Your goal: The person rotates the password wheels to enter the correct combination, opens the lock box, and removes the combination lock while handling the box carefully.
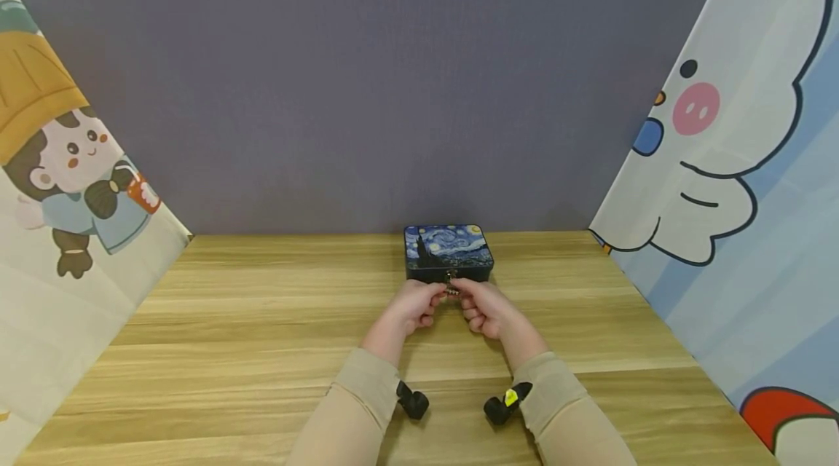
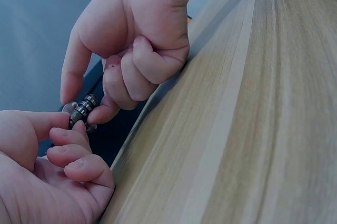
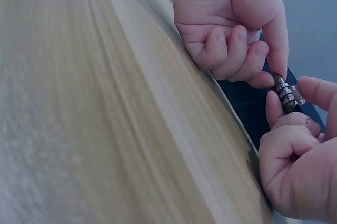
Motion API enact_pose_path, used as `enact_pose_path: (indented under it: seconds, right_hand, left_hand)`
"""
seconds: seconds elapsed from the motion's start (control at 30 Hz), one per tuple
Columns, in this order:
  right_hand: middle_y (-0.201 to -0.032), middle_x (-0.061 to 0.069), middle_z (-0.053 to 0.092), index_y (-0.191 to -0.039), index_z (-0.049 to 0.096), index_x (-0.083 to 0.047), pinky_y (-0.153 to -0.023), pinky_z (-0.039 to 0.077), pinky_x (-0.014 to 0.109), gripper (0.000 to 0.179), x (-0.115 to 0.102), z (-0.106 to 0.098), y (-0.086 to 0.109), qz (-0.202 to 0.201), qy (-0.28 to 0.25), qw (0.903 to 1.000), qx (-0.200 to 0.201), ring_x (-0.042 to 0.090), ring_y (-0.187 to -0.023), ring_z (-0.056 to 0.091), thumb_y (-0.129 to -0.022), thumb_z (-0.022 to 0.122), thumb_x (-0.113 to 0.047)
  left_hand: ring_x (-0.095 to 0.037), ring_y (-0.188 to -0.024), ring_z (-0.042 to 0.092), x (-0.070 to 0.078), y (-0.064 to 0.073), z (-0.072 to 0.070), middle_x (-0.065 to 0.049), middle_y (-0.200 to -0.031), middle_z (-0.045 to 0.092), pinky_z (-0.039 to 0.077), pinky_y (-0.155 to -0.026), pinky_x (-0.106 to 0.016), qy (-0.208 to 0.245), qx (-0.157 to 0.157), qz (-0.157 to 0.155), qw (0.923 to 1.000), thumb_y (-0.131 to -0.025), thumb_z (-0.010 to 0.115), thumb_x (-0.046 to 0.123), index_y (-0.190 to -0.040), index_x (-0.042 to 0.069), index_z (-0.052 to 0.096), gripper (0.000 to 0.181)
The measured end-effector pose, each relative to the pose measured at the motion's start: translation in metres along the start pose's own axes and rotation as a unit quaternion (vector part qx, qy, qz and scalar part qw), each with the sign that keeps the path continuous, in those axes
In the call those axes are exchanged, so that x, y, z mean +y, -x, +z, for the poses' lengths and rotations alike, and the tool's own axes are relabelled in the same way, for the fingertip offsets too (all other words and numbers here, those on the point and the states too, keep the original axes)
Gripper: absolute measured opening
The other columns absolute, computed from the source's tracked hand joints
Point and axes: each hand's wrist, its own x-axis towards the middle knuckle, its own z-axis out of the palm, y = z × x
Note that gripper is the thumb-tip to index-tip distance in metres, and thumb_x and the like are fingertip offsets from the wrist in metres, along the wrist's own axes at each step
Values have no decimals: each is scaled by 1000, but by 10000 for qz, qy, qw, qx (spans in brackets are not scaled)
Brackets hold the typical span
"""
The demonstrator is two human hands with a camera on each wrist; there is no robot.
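Note:
A small metal combination padlock (image 1: 452, 292) with several ringed number dials hangs at the front clasp of a tin box (image 1: 448, 246). The box's lid is down and carries a swirling blue and yellow night-sky picture. My left hand (image 1: 418, 303) pinches one end of the padlock (image 3: 286, 95) between thumb and forefinger, its other fingers curled in. From the opposite side, my right hand (image 1: 486, 306) has thumb and forefinger around the padlock's other end, beside the dials (image 2: 86, 105). Both hands stay low in front of the box, partly covering its front side.
The box stands on a wood-grain table (image 1: 262, 349), near its back edge against a grey panel (image 1: 393, 87). Cartoon-printed sheets (image 1: 741, 131) flank the table on both sides. A small black device (image 1: 413, 402) sits at each sleeve cuff.

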Motion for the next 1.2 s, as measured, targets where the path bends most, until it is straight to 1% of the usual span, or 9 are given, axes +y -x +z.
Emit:
enact_pose_path:
  seconds: [0.1,0.23,0.37,0.5,0.6,0.67,0.87,1.0,1.2]
  right_hand:
    - [-57,-9,30,-93,64,-2,-38,19,18,41,-1,-1,1,90,-56,9999,3,3,-42,23,-97,66,-42]
    - [-57,-10,29,-106,64,2,-38,18,18,60,-2,-3,1,258,-45,9996,-48,2,-42,22,-94,66,-57]
    - [-58,-11,27,-117,59,6,-37,18,18,81,-3,-4,2,391,-88,9991,-152,1,-42,20,-89,63,-70]
    - [-58,-11,26,-119,57,6,-37,18,18,89,-4,-4,2,454,-130,9987,-174,1,-42,20,-85,63,-75]
    - [-59,-11,27,-119,57,6,-37,18,18,85,-5,-2,3,429,-64,9990,-135,1,-42,20,-86,64,-72]
    - [-59,-11,27,-117,59,6,-38,18,17,79,-5,-2,4,396,-30,9991,-122,1,-43,20,-89,65,-68]
    - [-57,-10,29,-102,64,1,-38,19,18,54,-5,1,4,304,-29,9995,-93,2,-42,22,-96,65,-53]
    - [-55,-10,30,-94,65,-1,-37,19,18,44,-5,3,3,307,-118,9994,-54,2,-41,23,-98,64,-45]
    - [-55,-11,30,-95,61,-1,-37,19,17,35,-3,3,2,272,-108,9995,-125,1,-41,23,-100,60,-36]
  left_hand:
    - [-9,-50,30,0,0,0,1,-66,45,29,-45,-23,-2,2,13,10000,-101,59,20,-89,-1,61,24]
    - [-9,-50,31,-1,-1,0,1,-66,45,29,-45,-22,5,6,18,10000,-101,60,20,-85,1,60,24]
    - [-9,-50,30,0,-1,0,1,-66,45,29,-46,-23,-13,-15,12,10000,-101,60,21,-85,2,59,25]
    - [-9,-49,29,1,1,0,1,-66,45,29,-45,-23,-15,-22,-19,10000,-102,60,21,-85,3,59,25]
    - [-9,-49,29,1,1,0,1,-66,45,29,-45,-23,-12,-19,5,10000,-102,60,20,-83,3,59,25]
    - [-9,-49,30,1,1,0,1,-66,45,28,-45,-23,7,-18,31,10000,-101,60,20,-81,4,58,25]
    - [-9,-48,30,0,0,0,1,-64,44,27,-44,-22,67,-8,53,10000,-99,61,18,-76,5,54,27]
    - [-9,-48,29,0,0,0,1,-64,44,27,-45,-23,56,-27,45,10000,-100,60,18,-77,4,55,27]
    - [-9,-48,26,1,1,0,1,-65,44,26,-45,-23,38,-88,26,10000,-102,59,19,-83,3,58,26]
